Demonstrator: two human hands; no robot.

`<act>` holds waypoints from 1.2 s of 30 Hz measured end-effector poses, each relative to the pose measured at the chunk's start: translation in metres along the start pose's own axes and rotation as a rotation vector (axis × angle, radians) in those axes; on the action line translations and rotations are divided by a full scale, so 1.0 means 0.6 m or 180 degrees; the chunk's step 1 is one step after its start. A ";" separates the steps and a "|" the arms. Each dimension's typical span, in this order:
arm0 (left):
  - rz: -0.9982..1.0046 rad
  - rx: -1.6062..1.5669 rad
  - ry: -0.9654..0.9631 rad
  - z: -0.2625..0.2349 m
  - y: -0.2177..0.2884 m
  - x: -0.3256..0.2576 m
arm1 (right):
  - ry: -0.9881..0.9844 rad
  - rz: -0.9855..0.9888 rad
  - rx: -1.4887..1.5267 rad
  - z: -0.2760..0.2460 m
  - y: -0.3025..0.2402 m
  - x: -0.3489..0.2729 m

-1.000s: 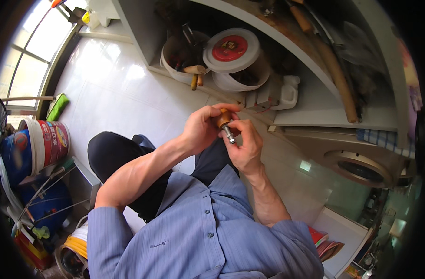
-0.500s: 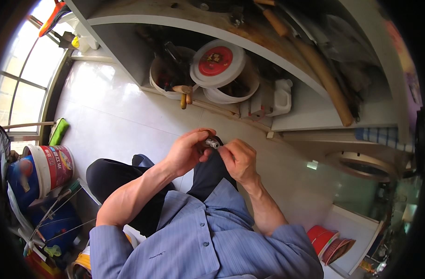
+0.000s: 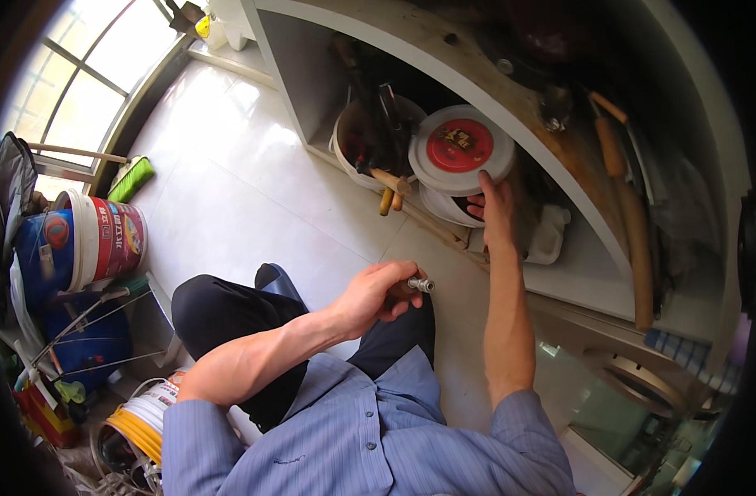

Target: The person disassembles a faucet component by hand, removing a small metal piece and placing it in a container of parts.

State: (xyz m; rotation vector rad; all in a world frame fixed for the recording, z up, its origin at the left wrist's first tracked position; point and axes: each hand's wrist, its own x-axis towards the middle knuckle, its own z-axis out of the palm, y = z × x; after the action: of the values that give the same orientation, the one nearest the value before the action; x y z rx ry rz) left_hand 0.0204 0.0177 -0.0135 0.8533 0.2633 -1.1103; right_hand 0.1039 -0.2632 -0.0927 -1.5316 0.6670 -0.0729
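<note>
White floor tiles [image 3: 254, 182], glossy, across centre. Grey-white shelf unit [image 3: 288, 78] along upper right, lower bay open. Far left, well apart from both hands: red-and-white pail [image 3: 117, 240]. Inside lower bay: open tool bucket [image 3: 347, 161], crowded with dark items; just beside it, to the right, white bucket [image 3: 441, 207]. Over the latter: white lid [image 3: 424, 169] with red centre. Right hand [image 3: 495, 211]: arm outstretched, grasping near rim of lid, one digit on top, others below the edge. Left hand [image 3: 376, 293]: curled, grasping small metal-ended tool [image 3: 422, 285] above dark trouser leg [image 3: 404, 337]. Wooden handles [image 3: 390, 182] jutting past tool-bucket rim. Smallest: the metal-ended tool, silvery tip protruding rightward from fingers, remainder mostly hidden.
</note>
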 end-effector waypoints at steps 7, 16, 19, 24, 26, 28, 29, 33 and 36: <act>-0.0021 0.0008 0.0121 -0.017 0.005 -0.009 | -0.0010 0.0275 0.0595 -0.011 0.018 0.055; -0.0083 -0.0021 0.0171 -0.007 0.008 0.001 | 0.0000 -0.0291 0.1484 -0.194 0.102 -0.151; -0.0065 0.0027 0.0087 -0.005 0.014 0.003 | 0.0203 0.0002 0.1594 -0.260 0.201 -0.249; 0.0049 0.0334 0.0032 0.001 0.015 0.015 | 0.0693 0.0840 0.2256 -0.311 0.386 -0.384; 0.0100 0.0433 -0.0107 0.004 0.019 0.022 | 0.0907 0.1105 0.2396 -0.323 0.461 -0.415; 0.0105 0.0449 -0.0222 0.006 0.026 0.026 | 0.1144 0.1383 0.2540 -0.330 0.529 -0.433; 0.0133 0.0421 -0.0318 0.005 0.031 0.028 | 0.1309 0.1705 0.2695 -0.330 0.560 -0.436; 0.0368 0.0481 -0.0611 0.009 0.048 0.041 | 0.1501 0.2139 0.2907 -0.319 0.668 -0.439; 0.0311 0.0500 -0.0671 0.007 0.056 0.049 | 0.1453 0.2532 0.2977 -0.301 0.696 -0.438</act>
State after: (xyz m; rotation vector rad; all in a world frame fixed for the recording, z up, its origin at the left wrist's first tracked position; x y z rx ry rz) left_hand 0.0618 0.0006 -0.0121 0.8704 -0.0410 -1.1295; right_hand -0.3419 -0.2763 -0.3705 -0.2836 1.3294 -0.1096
